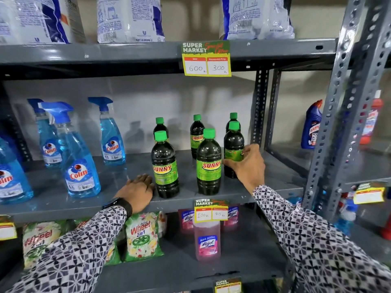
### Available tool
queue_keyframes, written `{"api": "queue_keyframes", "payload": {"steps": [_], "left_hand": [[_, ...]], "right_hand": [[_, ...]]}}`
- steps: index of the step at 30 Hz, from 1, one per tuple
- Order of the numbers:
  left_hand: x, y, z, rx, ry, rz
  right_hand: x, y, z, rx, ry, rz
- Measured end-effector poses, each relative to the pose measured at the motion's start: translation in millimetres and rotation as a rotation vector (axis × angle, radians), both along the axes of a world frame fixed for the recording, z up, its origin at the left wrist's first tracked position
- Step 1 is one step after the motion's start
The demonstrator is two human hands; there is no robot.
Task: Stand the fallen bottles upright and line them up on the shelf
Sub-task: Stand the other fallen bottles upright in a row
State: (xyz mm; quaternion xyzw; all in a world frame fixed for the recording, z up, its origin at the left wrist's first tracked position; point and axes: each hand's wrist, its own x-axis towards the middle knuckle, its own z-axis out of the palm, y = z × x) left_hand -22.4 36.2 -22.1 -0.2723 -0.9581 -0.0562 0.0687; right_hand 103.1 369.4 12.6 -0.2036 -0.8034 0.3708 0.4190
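Several dark Sunny bottles with green caps and green labels stand upright on the grey middle shelf [118, 176]. The front left bottle [165, 166] and the front middle bottle [208, 163] stand near the shelf's front edge. My right hand [246, 163] grips the front right bottle [233, 146] around its label. Three more bottles stand behind: the back left bottle [160, 124], the back middle bottle [196, 134] and the back right bottle [233, 117]. My left hand [137, 190] lies flat on the shelf, fingers just left of the front left bottle.
Blue Colin spray bottles [79, 163] stand on the left of the same shelf. A price tag [211, 210] hangs on its front edge. Lizol bottles [207, 240] and Wheel packets [141, 235] sit on the shelf below. A perforated steel upright [347, 106] stands at the right.
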Motion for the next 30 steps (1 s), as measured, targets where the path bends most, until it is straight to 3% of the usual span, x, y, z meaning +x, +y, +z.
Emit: {"api": "queue_keyframes", "payload": {"steps": [7, 24, 30], "left_hand": [[-6, -2, -4, -0.035, 0.005, -0.004], [1, 2, 0, 0.027, -0.031, 0.021], [-1, 1, 0, 0.017, -0.037, 0.020]], "right_hand": [[0, 26, -2, -0.306, 0.025, 0.441], [1, 15, -7, -0.025, 0.022, 0.225], [6, 19, -4, -0.122, -0.034, 0.263]]}}
